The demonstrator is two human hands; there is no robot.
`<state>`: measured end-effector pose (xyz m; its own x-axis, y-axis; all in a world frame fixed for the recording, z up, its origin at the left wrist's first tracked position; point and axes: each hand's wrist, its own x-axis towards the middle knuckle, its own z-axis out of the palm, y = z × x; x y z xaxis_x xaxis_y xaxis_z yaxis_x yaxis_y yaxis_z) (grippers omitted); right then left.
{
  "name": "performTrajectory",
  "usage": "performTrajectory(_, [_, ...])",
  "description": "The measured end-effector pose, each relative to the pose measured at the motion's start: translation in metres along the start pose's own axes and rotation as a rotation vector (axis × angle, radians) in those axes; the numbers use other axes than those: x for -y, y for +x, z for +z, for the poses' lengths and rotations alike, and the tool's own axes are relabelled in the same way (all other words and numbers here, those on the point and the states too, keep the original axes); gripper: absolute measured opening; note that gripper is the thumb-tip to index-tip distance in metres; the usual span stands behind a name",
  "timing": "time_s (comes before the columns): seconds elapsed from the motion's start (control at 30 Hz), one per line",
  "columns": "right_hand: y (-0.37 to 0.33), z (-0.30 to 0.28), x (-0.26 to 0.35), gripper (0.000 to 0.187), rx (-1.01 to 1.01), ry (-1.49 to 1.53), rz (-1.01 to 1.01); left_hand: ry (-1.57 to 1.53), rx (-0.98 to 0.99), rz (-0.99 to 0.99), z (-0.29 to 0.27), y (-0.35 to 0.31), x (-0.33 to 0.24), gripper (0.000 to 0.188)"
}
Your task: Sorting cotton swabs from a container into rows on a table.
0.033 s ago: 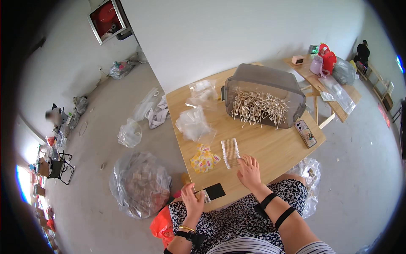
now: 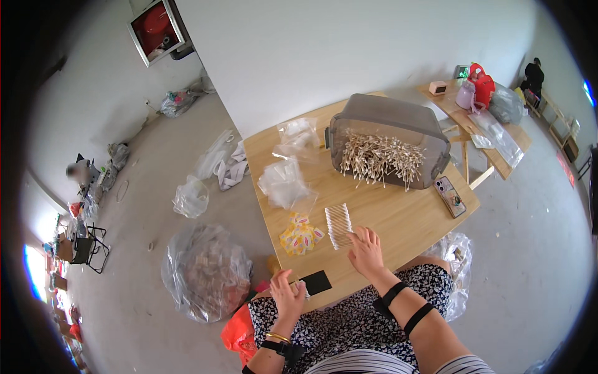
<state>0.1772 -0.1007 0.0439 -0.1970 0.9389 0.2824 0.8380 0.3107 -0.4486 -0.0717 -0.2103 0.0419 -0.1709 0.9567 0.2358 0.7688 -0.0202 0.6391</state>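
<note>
My left hand [image 2: 286, 299] is at the table's near left edge, its fingers bent and its thumb on a small bunch of white cotton swabs [image 2: 306, 292]. The hand covers most of that bunch. Right beside it lies a flat black pad [image 2: 316, 282]. My right hand [image 2: 367, 250] rests on the table with its fingers loosely stretched and apart. Its fingertips are at the lower right end of a neat row of cotton swabs [image 2: 338, 225]. Left of the row lies a pile of small yellow and white printed slips [image 2: 301, 238].
A grey translucent bin [image 2: 389, 115] lies tipped, loose swabs [image 2: 381, 157] heaped at its opening. Clear plastic bags [image 2: 285, 182] lie on the left, a phone [image 2: 450, 196] on the right. A large filled bag [image 2: 205, 271] stands on the floor. Behind is a second table [image 2: 458, 115].
My left hand has shifted slightly right, and its thumb now covers more of the small swab bunch. My right hand has hardly moved.
</note>
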Motion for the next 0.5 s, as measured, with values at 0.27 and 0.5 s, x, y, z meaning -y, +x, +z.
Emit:
performTrajectory(0.27, [0.033, 0.025, -0.010, 0.036, -0.005, 0.013, -0.044, 0.015, 0.260, 0.045, 0.025, -0.002, -0.040, 0.054])
performTrajectory(0.5, [0.032, 0.024, -0.016, 0.036, -0.003, 0.016, -0.073, 0.084, 0.344, 0.103, 0.035, 0.012, -0.053, 0.055])
